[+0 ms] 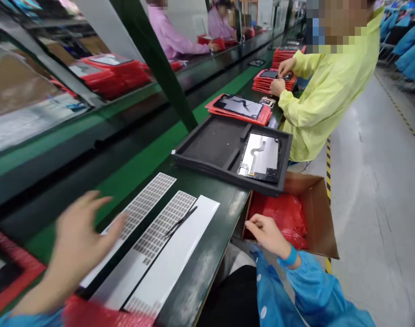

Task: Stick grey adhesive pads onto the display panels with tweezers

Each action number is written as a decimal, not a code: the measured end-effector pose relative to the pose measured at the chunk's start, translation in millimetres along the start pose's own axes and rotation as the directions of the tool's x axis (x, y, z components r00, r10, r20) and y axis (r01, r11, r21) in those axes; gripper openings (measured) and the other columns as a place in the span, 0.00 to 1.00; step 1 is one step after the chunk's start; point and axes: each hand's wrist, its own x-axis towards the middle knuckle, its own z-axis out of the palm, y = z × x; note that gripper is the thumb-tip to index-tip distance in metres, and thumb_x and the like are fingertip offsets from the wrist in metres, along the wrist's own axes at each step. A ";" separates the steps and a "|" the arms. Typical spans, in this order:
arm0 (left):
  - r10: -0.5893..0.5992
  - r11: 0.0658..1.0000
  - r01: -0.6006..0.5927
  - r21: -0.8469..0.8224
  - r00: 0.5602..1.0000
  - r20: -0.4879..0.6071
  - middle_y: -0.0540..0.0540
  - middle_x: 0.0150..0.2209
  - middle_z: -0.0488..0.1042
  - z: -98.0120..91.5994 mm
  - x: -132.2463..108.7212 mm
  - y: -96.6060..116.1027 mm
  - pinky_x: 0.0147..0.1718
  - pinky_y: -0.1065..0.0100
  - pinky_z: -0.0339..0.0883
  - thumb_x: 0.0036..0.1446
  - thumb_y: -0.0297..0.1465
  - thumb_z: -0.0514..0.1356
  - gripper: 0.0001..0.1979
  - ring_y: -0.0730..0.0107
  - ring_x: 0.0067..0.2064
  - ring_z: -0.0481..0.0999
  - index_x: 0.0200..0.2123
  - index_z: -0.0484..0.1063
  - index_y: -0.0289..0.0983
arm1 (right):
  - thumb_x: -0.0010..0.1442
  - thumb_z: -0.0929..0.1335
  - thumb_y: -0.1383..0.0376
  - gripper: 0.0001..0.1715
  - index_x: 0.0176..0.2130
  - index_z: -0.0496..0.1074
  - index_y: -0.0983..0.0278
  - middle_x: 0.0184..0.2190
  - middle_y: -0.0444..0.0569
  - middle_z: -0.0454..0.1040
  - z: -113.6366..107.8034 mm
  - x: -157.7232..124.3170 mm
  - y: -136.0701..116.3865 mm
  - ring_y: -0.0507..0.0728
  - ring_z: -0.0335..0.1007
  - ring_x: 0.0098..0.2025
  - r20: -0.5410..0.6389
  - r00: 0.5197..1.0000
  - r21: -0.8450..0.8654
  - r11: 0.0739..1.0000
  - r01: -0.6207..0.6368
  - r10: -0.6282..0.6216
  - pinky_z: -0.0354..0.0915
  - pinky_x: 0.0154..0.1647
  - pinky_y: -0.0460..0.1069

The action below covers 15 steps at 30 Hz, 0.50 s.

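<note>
My left hand (pixel 81 240), blurred, hovers over the left side of the bench with its fingers spread and nothing in it. Beneath and beside it lie white label sheets (pixel 152 193) with rows of small grey rectangles. Black tweezers (pixel 182 221) rest across the middle sheets. Red bubble wrap (pixel 101 313) shows beside my left sleeve. My right hand (pixel 270 234) is over a cardboard box (pixel 318 218), its fingers curled together with nothing visible in them. Red bubble bags (pixel 287 218) fill the box. A screen panel (pixel 261 156) with a ribbon cable lies in the right compartment of a black tray (pixel 207 165).
Beyond the tray, another panel (pixel 239 105) lies on red bubble bags (pixel 214 112). A co-worker in a yellow jacket (pixel 330 95) handles things at a red stack (pixel 262 86). A green post (pixel 159 68) rises left of the tray. A red-edged item (pixel 19 277) sits at lower left.
</note>
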 end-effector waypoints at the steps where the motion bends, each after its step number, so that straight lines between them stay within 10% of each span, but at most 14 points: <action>1: -0.004 0.999 0.006 -0.041 0.998 0.062 0.45 0.49 0.83 26.2 6.7 17.8 0.59 0.44 0.71 0.60 0.50 0.56 0.18 0.45 0.56 0.79 0.44 0.75 0.45 | 0.68 0.68 0.47 0.23 0.31 0.71 0.61 0.18 0.37 0.67 -14.5 -9.0 15.4 0.50 0.61 0.17 -0.033 0.997 0.060 0.996 -0.068 0.070 0.54 0.18 0.44; 6: 0.113 0.988 -0.070 -0.141 0.939 0.324 0.43 0.46 0.85 125.7 69.2 136.2 0.48 0.62 0.75 0.64 0.49 0.52 0.23 0.56 0.45 0.84 0.46 0.80 0.41 | 0.63 0.70 0.40 0.29 0.32 0.71 0.62 0.15 0.36 0.66 -69.1 -22.5 40.7 0.50 0.60 0.13 -0.193 0.971 0.244 0.966 -0.091 0.140 0.57 0.16 0.44; 10: 0.073 0.997 -0.076 -0.008 0.911 0.405 0.29 0.38 0.83 157.6 136.4 216.6 0.46 0.54 0.73 0.49 0.57 0.67 0.30 0.38 0.46 0.83 0.36 0.81 0.34 | 0.63 0.71 0.40 0.29 0.35 0.72 0.63 0.17 0.38 0.70 -89.8 -11.1 32.9 0.50 0.64 0.15 -0.303 0.950 0.285 0.958 0.019 0.072 0.61 0.18 0.45; 15: 0.034 0.993 -0.083 0.088 0.887 0.461 0.23 0.47 0.81 161.4 146.8 226.8 0.52 0.52 0.70 0.47 0.63 0.67 0.41 0.32 0.55 0.80 0.43 0.80 0.29 | 0.61 0.72 0.39 0.30 0.33 0.72 0.63 0.17 0.38 0.69 -105.7 4.0 64.1 0.50 0.65 0.17 -0.366 0.922 0.293 0.956 -0.015 0.127 0.62 0.18 0.44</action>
